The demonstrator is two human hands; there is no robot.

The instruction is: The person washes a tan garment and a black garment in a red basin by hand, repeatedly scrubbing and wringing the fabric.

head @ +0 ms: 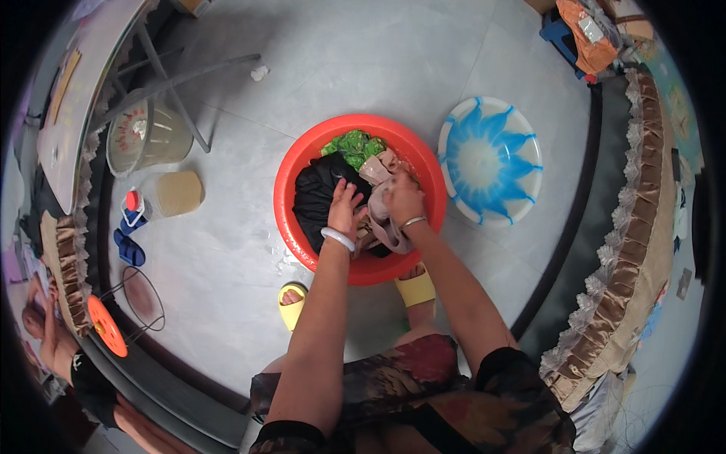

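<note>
A red plastic basin [288,238] stands on the floor before me, holding wet clothes. Black cloth [317,196] fills its left side, green patterned cloth [354,146] lies at the far side, and pinkish-beige cloth [381,207] is at the middle and right. My left hand [345,210], with a pale bangle at the wrist, is over the black cloth beside the beige one, fingers spread. On the right, my right hand [405,198], wearing a metal bangle, is closed on the pinkish-beige cloth; its fingers are blurred.
A white and blue basin [482,162] sits right of the red one. At left are a clear waste bin [170,136], a plastic jug [178,194], blue slippers [130,249], a folding-legged table [85,96] and a round orange-topped stand [106,325]. A person [62,352] lies at lower left.
</note>
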